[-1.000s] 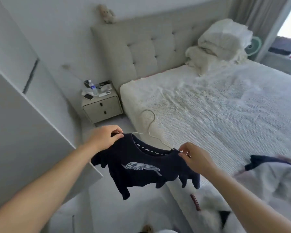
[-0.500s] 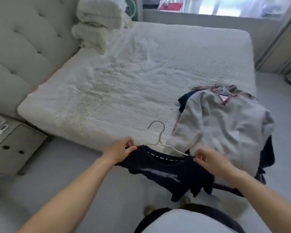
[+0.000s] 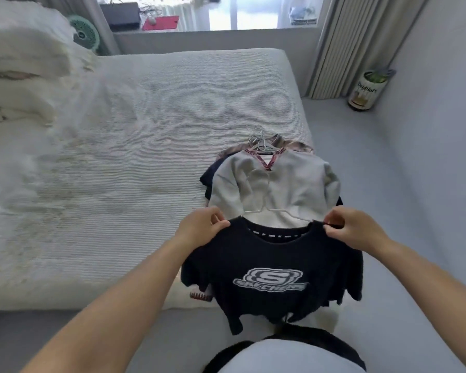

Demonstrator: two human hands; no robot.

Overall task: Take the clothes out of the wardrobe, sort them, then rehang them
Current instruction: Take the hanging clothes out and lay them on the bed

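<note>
Both hands pinch a dark Skechers T-shirt (image 3: 269,267) on a thin white wire hanger (image 3: 267,203): left hand (image 3: 199,230) at nine o'clock, right hand (image 3: 353,227) at three. At twelve, a grey sweatshirt (image 3: 277,181) tops hangered clothes on the ribbed white bed (image 3: 145,125).

Both bare forearms reach forward from the bottom corners, converging at about chest height. The left hand (image 3: 199,230) is curled with thumb against fingers in a pinch; the right hand (image 3: 355,230) mirrors it, knuckles up.
</note>
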